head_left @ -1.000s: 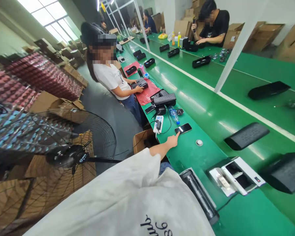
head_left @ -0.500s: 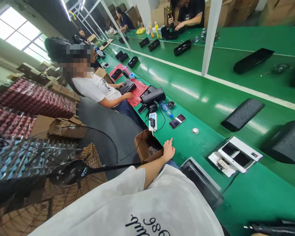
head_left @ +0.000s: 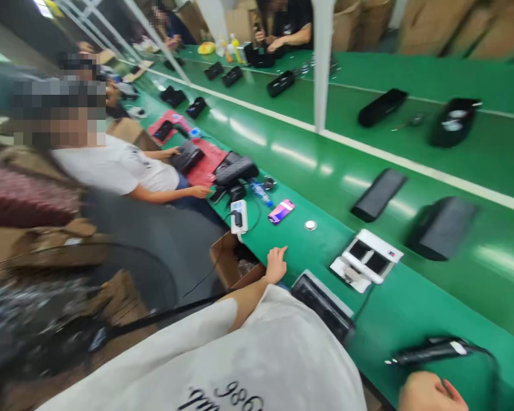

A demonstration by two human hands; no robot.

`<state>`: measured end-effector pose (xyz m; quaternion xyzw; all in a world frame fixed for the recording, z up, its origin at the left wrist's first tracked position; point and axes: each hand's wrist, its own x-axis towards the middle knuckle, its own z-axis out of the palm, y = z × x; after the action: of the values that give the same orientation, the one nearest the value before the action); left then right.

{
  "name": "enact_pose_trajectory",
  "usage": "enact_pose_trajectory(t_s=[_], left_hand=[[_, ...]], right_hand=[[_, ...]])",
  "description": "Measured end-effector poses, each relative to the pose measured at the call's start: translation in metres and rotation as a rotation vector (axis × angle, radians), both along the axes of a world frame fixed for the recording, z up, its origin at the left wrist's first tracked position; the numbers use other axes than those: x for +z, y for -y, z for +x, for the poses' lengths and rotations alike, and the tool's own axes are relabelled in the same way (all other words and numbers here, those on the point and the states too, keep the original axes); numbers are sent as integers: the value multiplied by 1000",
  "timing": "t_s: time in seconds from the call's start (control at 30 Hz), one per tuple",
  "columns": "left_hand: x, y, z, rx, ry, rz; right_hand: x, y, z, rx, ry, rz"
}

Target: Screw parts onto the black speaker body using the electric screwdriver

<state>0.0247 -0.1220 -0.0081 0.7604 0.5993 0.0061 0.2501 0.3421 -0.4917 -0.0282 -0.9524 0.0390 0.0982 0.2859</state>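
Green glossy table, left hand flat on edge, slim phone near

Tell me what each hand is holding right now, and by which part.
Nothing is held. The left hand rests empty on the edge of the green table. The right hand sits at the bottom edge, near a black tool but apart from it.

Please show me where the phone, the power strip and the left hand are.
phone [head_left: 281, 211], head view, middle of its lit screen.
power strip [head_left: 239, 216], head view, middle of its white top.
left hand [head_left: 276, 264], head view, back of the hand.
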Motion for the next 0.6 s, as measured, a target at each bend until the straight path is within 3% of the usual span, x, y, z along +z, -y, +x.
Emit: enact_pose_trajectory(t_s=[0.1, 0.2, 0.4, 0.5, 0.6], left_hand=[[-2, -22, 24, -16, 115, 45], [-1, -62, 67, -43, 236, 71], [25, -137, 215, -49, 427, 105], [37, -155, 293, -65, 479, 48], [38, -156, 344, -95, 460, -129]], right_hand=[[9, -23, 33, -195, 148, 12], [15, -63, 88, -110, 136, 100], [33, -181, 187, 130, 28, 190], [41, -239, 218, 174, -43, 204], [42, -273, 239, 183, -158, 229]])
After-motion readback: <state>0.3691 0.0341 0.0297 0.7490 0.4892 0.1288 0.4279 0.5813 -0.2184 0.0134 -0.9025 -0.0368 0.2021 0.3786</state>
